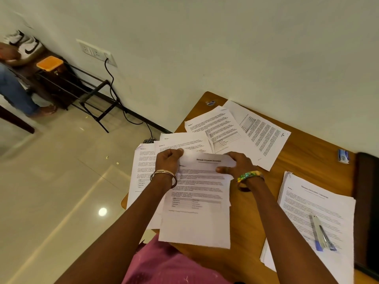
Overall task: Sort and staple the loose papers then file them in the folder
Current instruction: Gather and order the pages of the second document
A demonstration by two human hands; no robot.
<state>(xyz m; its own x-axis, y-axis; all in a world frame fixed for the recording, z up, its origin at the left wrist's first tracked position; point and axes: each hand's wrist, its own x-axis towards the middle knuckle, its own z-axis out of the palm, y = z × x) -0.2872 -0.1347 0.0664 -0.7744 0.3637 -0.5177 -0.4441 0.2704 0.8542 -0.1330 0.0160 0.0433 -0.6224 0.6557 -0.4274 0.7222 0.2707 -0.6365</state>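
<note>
A wooden table (303, 156) fills the lower right of the frame, pushed against a plain white wall (225, 48). Loose papers (229, 128) lie fanned across its upper part. At centre, the left hand (167, 160) and the right hand (238, 163) both pinch the top edge of a printed sheet (196, 203), fingers curled closed on it, the sheet lying over other pages near the table's left edge. To the right, a neat stack of papers (315, 203) carries a stapler (322, 234) on top. A dark folder (367, 212) sits along the right edge, with a small box (343, 156) just above it. The upper left shows glossy cream floor tiles (61, 181), a black metal rack (90, 93), a wall socket (96, 52) with a black cable, and an orange lid (49, 62).
</note>
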